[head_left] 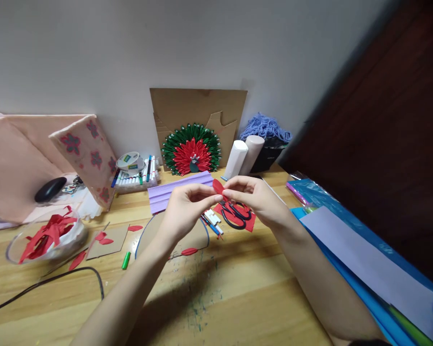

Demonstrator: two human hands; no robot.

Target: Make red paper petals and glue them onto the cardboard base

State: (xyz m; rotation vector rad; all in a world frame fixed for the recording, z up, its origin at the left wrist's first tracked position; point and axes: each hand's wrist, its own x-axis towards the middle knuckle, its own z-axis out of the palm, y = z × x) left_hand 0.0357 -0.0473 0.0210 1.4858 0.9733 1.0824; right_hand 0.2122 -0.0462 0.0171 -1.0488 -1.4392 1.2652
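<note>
Both my hands are raised above the wooden table (238,298), pinching one small red paper piece (218,187) between them. My left hand (186,206) grips its left side with thumb and fingers closed. My right hand (254,198) pinches its right end. Just below the hands lie black scissors (234,215) on a sheet of red paper (250,223), and some white and blue pens (212,221). A round cardboard disc (198,238) lies under my left wrist, with a red petal (189,251) at its edge.
A clear bowl (14,252) of red scraps and a black cable (57,278) sit at left. A red-green paper peacock (192,150) leans on cardboard at the wall, beside markers (135,179), purple corrugated paper (166,192), white rolls (243,156). Blue and white sheets (364,264) lie right.
</note>
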